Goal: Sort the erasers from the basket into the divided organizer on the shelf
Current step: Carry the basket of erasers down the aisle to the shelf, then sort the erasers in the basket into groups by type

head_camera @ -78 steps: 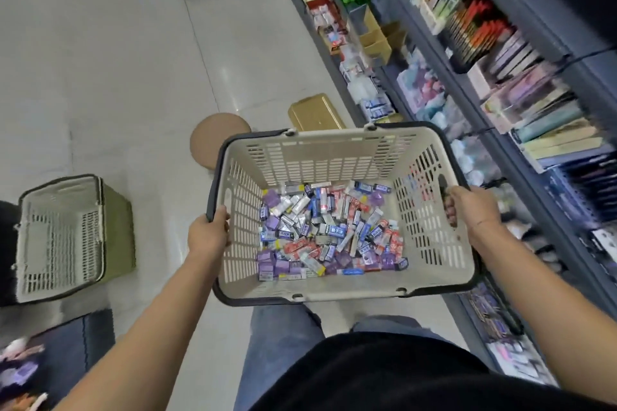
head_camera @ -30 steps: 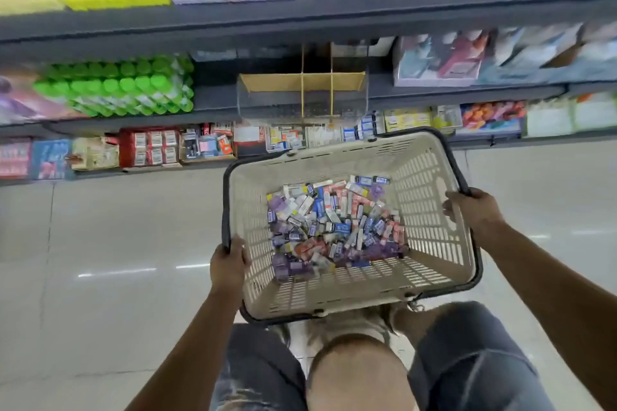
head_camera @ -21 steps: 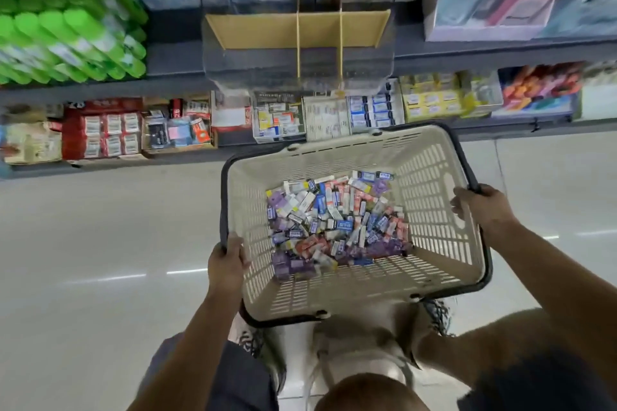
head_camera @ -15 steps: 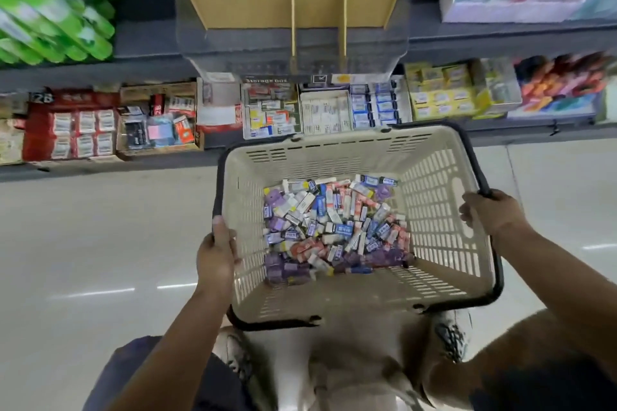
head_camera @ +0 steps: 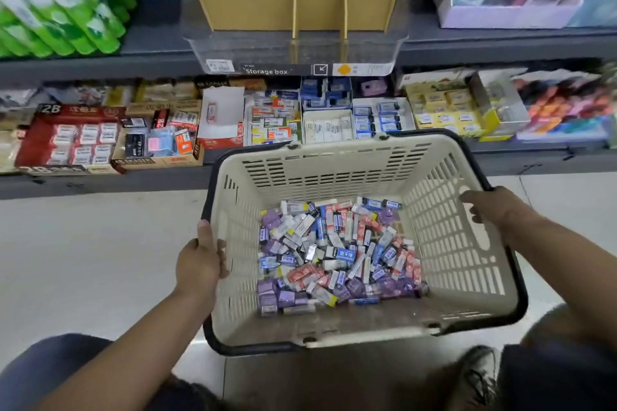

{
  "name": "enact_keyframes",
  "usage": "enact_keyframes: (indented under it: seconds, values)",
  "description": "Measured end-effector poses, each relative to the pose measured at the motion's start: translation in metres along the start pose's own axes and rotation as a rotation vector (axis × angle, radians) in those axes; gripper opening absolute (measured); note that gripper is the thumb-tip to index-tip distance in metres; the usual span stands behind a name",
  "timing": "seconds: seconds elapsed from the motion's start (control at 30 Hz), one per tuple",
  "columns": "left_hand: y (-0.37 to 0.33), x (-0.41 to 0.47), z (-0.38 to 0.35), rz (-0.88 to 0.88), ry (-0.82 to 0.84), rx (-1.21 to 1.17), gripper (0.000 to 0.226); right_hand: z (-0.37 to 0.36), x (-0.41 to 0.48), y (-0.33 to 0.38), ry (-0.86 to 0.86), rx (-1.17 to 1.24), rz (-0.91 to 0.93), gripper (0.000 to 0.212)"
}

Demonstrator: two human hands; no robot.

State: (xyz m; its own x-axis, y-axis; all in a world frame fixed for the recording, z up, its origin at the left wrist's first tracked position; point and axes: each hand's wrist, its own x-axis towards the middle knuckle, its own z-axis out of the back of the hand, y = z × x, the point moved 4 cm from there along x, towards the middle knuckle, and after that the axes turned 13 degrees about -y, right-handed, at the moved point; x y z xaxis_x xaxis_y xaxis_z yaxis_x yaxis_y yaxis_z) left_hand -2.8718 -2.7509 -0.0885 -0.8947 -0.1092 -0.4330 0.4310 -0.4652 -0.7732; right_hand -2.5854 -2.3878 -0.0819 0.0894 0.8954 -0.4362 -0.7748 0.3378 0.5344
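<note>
Both hands are on the basket [head_camera: 334,173]: the left hand [head_camera: 200,264] grips the left rim with its fingers curled onto the inside wall, and the right hand [head_camera: 494,210] is hooked over the right rim by the handle slot. The erasers [head_camera: 334,253] sit in a loose heap on the basket floor between the hands, a bit nearer the left one. The divided organizer [head_camera: 297,0] is on the shelf [head_camera: 100,63] straight ahead, beyond both hands, and I can't see anything in it. My guess is each eraser is a light, stiff little block in a slick sleeve and not fragile, so pinch one across its long sides because scooping would just make the heap slide. A couple of seconds back the view ran down the aisle with the shelves off past the right hand. Now the person faces the shelf from lower down, the organizer is much closer, and the grip is the same.
</note>
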Motion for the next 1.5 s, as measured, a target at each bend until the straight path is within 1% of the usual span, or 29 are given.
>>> enact_keyframes:
  seconds: [0.07,0.13,0.17,0.2,0.23,0.27,0.3,0.33,0.37,0.4,0.43,0.47,0.53,0.57,0.63,0.7,0.73,0.87,0.97,1.07,1.23,1.3,1.4,1.5]
  values:
    - [-0.003,-0.001,0.001,-0.036,0.024,0.061,0.057,0.001,-0.007,0.007,-0.070,-0.118,0.058,0.049]
    - [-0.005,-0.004,0.004,-0.123,-0.005,0.208,0.058,0.003,-0.023,0.011,-0.219,-0.404,0.185,0.061]
    - [-0.007,-0.004,0.005,-0.211,-0.068,0.303,0.057,0.003,-0.032,0.013,-0.298,-0.512,0.303,0.063]
    - [-0.014,-0.007,0.007,-0.322,-0.155,0.409,0.054,0.001,-0.040,0.015,-0.371,-0.555,0.453,0.064]
    - [-0.022,-0.013,0.008,-0.455,-0.233,0.494,0.051,-0.001,-0.048,0.018,-0.416,-0.550,0.600,0.066]
    - [-0.032,-0.023,0.008,-0.608,-0.279,0.528,0.051,-0.005,-0.057,0.021,-0.429,-0.530,0.721,0.067]
    - [-0.041,-0.035,0.005,-0.775,-0.287,0.520,0.051,-0.011,-0.065,0.022,-0.400,-0.518,0.818,0.068]
    - [-0.047,-0.046,0.000,-0.919,-0.257,0.516,0.049,-0.017,-0.072,0.021,-0.339,-0.508,0.880,0.066]
    - [-0.049,-0.056,-0.008,-1.021,-0.194,0.530,0.045,-0.024,-0.080,0.019,-0.249,-0.494,0.912,0.065]
    - [-0.044,-0.060,-0.021,-1.074,-0.089,0.571,0.043,-0.032,-0.084,0.012,-0.148,-0.487,0.926,0.064]
    - [-0.034,-0.063,-0.036,-1.064,0.043,0.648,0.043,-0.038,-0.089,0.004,-0.047,-0.495,0.930,0.064]
    - [-0.020,-0.063,-0.051,-0.999,0.188,0.741,0.047,-0.044,-0.092,-0.006,0.058,-0.506,0.917,0.065]
    - [0.009,-0.060,-0.074,-0.815,0.424,0.924,0.062,-0.049,-0.093,-0.025,0.247,-0.518,0.879,0.069]
    - [0.021,-0.059,-0.080,-0.726,0.491,0.988,0.067,-0.049,-0.092,-0.031,0.323,-0.534,0.861,0.072]
    - [0.039,-0.054,-0.086,-0.607,0.546,1.083,0.076,-0.047,-0.090,-0.035,0.421,-0.573,0.868,0.078]
    - [0.046,-0.051,-0.088,-0.541,0.551,1.158,0.080,-0.050,-0.090,-0.032,0.480,-0.602,0.914,0.082]
    - [0.046,-0.050,-0.090,-0.522,0.544,1.159,0.081,-0.054,-0.090,-0.030,0.509,-0.611,0.928,0.083]
    - [0.044,-0.049,-0.097,-0.503,0.519,1.065,0.082,-0.084,-0.084,-0.019,0.584,-0.688,0.986,0.090]
    - [0.053,-0.036,-0.099,-0.493,0.493,1.043,0.084,-0.115,-0.072,-0.011,0.611,-0.713,0.997,0.095]
    - [0.061,-0.014,-0.108,-0.505,0.456,1.048,0.088,-0.145,-0.062,-0.004,0.610,-0.717,0.995,0.096]
    - [0.068,0.010,-0.130,-0.584,0.426,1.044,0.093,-0.187,-0.058,0.008,0.541,-0.660,0.992,0.086]
    - [0.069,0.017,-0.140,-0.597,0.387,0.970,0.095,-0.205,-0.056,0.012,0.526,-0.627,0.983,0.085]
    - [0.070,0.025,-0.150,-0.515,0.289,0.793,0.098,-0.225,-0.056,0.015,0.534,-0.582,0.972,0.084]
    - [0.071,0.030,-0.155,-0.511,0.199,0.777,0.101,-0.237,-0.057,0.017,0.508,-0.594,0.975,0.083]
